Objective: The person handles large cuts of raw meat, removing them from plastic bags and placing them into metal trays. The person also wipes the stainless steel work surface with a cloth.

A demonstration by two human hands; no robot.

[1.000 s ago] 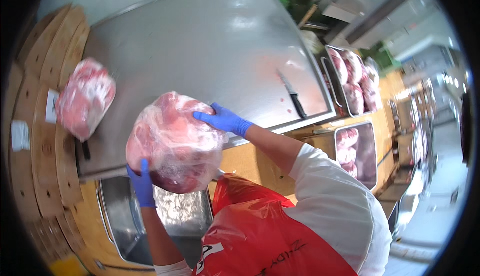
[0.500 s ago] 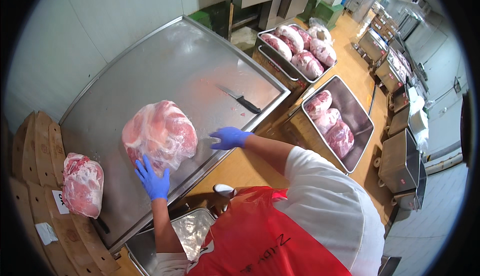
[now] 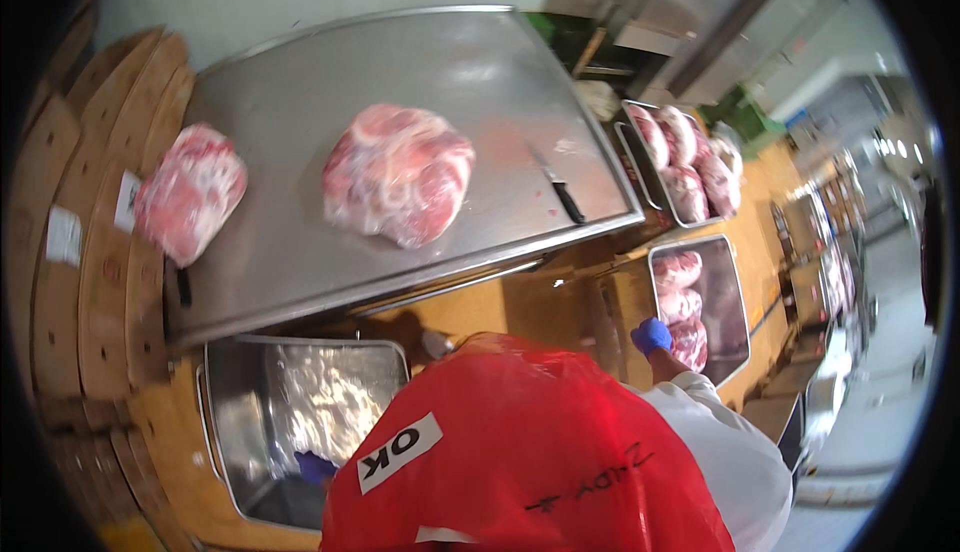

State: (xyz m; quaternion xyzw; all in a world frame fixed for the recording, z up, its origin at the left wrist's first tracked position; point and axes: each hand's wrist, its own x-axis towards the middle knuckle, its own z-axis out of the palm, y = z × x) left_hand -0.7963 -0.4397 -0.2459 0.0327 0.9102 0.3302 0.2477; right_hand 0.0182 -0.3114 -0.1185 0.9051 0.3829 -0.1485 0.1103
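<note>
A large plastic-wrapped cut of raw meat [image 3: 398, 172] lies on the steel table [image 3: 300, 262], with no hand on it. A second wrapped cut [image 3: 189, 190] rests at the table's left edge. My left hand [image 3: 314, 468], in a blue glove, is down low over the steel tub [image 3: 225, 432], mostly hidden by my red apron [image 3: 520, 452]. My right hand [image 3: 652, 335], also blue-gloved, hangs by my side near a steel tray of meat [image 3: 725, 302]; its fingers look curled and hold nothing I can see.
A black-handled knife [image 3: 557, 188] lies on the table's right side. Another tray with several meat cuts [image 3: 685, 167] stands further right. Stacked cardboard boxes [image 3: 80, 252] line the left. Crumpled plastic film lies in the steel tub.
Both hands have let go of the large wrapped cut, which now rests on the table, and have dropped to my sides. My view has swung back over the table.
</note>
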